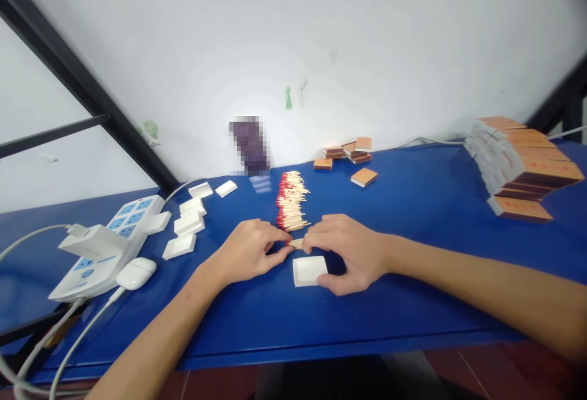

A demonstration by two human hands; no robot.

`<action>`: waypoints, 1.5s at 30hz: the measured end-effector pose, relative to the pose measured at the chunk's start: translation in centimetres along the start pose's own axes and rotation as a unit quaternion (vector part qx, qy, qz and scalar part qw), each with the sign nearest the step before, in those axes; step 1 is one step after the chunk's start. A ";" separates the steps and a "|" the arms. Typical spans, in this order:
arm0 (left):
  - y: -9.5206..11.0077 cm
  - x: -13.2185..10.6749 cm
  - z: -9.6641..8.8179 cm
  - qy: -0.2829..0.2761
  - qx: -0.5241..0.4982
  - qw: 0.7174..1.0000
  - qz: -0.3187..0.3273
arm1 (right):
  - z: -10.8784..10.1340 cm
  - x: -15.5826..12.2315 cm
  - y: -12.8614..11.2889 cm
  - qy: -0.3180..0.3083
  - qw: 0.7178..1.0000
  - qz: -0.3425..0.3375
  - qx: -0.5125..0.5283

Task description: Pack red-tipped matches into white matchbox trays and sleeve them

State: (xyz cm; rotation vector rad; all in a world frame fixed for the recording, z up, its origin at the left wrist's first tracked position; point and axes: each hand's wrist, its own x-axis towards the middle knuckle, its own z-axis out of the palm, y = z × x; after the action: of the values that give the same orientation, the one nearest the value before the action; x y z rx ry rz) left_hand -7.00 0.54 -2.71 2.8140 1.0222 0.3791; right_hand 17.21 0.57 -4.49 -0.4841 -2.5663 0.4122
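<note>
Between my hands lies a small bunch of matchsticks [297, 243], red heads to the left. My left hand [254, 250] is closed, its thumb and index finger pinching the head end. My right hand [351, 256] has curled fingers against the plain end, while its thumb touches the right edge of a white matchbox tray [309, 271]. That tray lies on the blue table just in front of the bunch; I see no matches in it. Directly behind the bunch, a long pile of loose matches [291, 201] runs toward the wall, heads mostly left.
Several white trays [189, 224] lie at left, beside a power strip [110, 247] with a charger, cables and a white round-cornered device [136, 273]. Orange matchboxes [364, 177] sit near the wall; a big stack of matchbox covers [527, 161] stands at right. A blurred dark object [250, 145] leans on the wall.
</note>
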 end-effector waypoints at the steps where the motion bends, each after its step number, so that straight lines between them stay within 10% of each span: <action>1: 0.0 0.0 0.0 0.000 0.002 1.000 -0.002 | 0.1 0.0 0.1 0.029 1.000 0.001 -0.007; 5: -0.1 0.0 0.2 0.009 -0.001 1.000 -0.003 | 0.2 0.4 0.6 0.112 0.989 0.092 -0.024; 9: -0.2 -0.1 0.3 0.012 0.000 1.000 -0.011 | 0.0 0.8 1.1 0.063 0.983 0.170 0.026; 40: -0.4 -0.1 0.7 0.017 0.010 1.000 -0.011 | 0.5 0.6 2.2 0.002 0.993 0.115 0.008; 45: 0.4 -0.2 0.4 0.083 0.001 0.997 0.003 | 0.6 0.7 2.2 -0.001 0.993 0.117 -0.003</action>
State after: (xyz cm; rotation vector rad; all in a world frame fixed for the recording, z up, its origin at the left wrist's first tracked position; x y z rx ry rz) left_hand -6.80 0.10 -3.02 2.8258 1.0454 0.6226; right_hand 16.91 2.73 -5.51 -0.7911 -2.5205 0.4850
